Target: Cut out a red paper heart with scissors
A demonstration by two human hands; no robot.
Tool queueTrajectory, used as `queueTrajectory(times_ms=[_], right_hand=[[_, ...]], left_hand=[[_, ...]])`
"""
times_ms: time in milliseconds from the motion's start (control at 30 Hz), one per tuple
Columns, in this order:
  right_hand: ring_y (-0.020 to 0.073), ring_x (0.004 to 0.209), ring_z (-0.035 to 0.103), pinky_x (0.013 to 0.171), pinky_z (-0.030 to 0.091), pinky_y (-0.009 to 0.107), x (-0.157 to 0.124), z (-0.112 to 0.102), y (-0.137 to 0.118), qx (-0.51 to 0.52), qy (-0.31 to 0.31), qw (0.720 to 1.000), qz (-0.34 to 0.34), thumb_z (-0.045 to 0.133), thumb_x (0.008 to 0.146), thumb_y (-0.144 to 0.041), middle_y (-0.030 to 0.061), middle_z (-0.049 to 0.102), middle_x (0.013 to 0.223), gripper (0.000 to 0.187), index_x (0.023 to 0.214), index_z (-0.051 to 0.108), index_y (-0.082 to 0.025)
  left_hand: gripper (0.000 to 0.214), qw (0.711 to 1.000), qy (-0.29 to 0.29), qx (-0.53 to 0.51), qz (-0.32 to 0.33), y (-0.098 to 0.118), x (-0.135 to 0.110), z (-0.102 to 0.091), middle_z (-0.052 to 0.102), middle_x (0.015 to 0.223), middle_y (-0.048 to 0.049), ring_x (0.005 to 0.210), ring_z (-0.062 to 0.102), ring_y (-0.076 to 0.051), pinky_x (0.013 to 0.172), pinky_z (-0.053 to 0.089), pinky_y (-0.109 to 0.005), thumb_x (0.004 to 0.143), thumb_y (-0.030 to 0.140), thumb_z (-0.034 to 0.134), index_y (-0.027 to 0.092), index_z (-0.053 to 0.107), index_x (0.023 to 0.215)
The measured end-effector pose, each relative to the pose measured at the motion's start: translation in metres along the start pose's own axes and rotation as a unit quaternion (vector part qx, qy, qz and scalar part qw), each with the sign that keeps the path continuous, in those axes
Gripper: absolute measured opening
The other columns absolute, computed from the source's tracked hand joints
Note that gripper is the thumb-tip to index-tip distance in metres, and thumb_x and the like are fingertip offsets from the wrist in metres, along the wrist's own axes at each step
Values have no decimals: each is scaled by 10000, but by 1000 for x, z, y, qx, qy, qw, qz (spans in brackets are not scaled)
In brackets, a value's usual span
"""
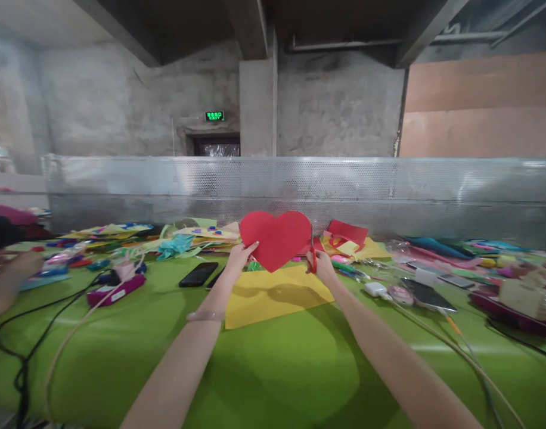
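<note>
A red paper heart [275,239] is held upright above the table by my left hand [242,255], whose thumb lies over its lower left edge. My right hand [321,265] is closed around the red handles of a pair of scissors [313,256]. The scissors point upward beside the heart's right edge; whether the blades touch it I cannot tell. Under both hands a yellow sheet [275,298] lies flat on the green tabletop [273,369], with shadows across it.
Black phones [198,274] lie left of the yellow sheet, near a purple power strip [116,290] with cables. To the right are a white charger [375,290], another phone [427,295] and cords. Coloured paper scraps [356,238] line the metal mesh panel [273,179]. Another person's arm [9,283] reaches in at left.
</note>
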State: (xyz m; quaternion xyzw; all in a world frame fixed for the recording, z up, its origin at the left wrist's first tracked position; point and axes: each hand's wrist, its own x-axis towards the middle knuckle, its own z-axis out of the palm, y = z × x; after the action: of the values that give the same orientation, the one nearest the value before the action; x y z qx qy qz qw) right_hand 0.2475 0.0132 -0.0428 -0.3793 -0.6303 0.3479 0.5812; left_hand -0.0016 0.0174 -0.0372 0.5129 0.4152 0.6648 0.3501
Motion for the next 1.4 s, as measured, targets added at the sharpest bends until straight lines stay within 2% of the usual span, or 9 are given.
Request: queueTrajectory(times_ms=[433,967,1200,1400], right_hand=[[80,302,438,326,443,200,1,-6,-8,17,-1,999,27,568,632,-303,-46,456,356,228,485,438,-188],[85,313,435,350,427,192,-7,-5,-16,-7,1,1000,3,534,635,-321,-43,445,317,233,465,429,-200],[78,305,432,340,411,184,-4,-6,-13,-15,5,1000,1,515,634,-314,-41,456,323,233,450,439,-192],[83,311,446,345,433,186,-4,-7,-11,-19,4,1000,1,531,646,-309,-46,451,326,240,455,443,-193]], left_hand=[[311,1000,-5,16,-10,4,-5,1,467,390,39,341,410,-86,383,296,-211,617,430,719,148,587,630],[337,1000,-14,9,-5,3,-4,2,468,397,44,346,408,-88,375,283,-210,586,448,734,156,570,624],[354,1000,-15,8,-11,3,-4,1,479,409,37,359,420,-92,388,297,-216,584,463,733,146,591,651],[330,1000,-14,7,-11,4,-4,1,466,410,42,346,388,-80,375,256,-213,594,441,734,154,576,630]])
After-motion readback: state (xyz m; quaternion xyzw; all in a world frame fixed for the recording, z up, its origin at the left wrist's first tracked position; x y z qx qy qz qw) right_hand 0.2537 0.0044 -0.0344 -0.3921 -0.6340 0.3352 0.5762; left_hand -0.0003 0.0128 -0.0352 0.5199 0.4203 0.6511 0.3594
